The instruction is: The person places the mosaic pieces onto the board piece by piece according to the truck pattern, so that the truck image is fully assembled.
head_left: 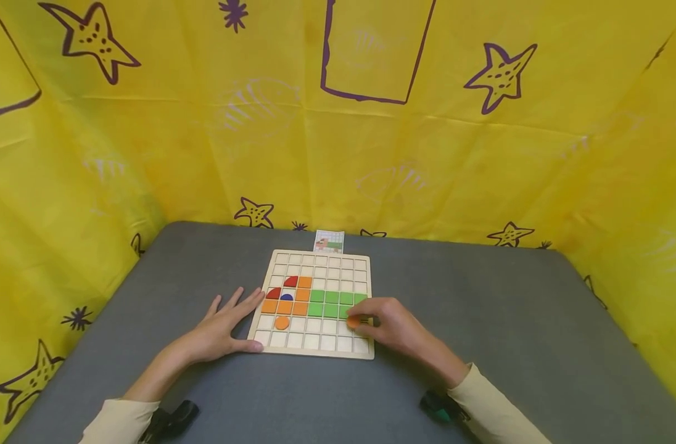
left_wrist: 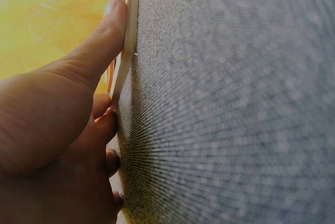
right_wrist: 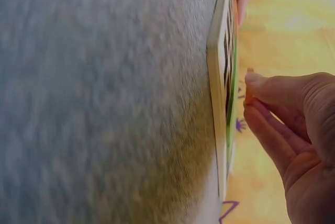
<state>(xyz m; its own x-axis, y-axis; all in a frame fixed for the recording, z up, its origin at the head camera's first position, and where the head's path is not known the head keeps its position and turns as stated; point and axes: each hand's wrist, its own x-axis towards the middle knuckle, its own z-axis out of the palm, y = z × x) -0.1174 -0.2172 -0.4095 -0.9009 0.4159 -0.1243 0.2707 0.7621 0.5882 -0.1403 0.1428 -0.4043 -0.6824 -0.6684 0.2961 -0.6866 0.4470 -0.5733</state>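
Note:
A wooden grid board lies on the table with coloured flat pieces in its cells. My left hand is spread at its left side, thumb resting on the near-left corner and fingertips touching the left edge. Between thumb and fingers my right hand pinches an orange disc over the board's right part. In the right wrist view this disc is held edge-on, apart from the board. Another orange disc sits in a cell at lower left. Above are orange squares, green squares, red quarter-circles and a blue half-circle.
A small picture card with a coloured grid pattern lies against the board's far edge. The dark grey table extends on both sides. Yellow cloth with starfish drawings hangs behind and at the sides.

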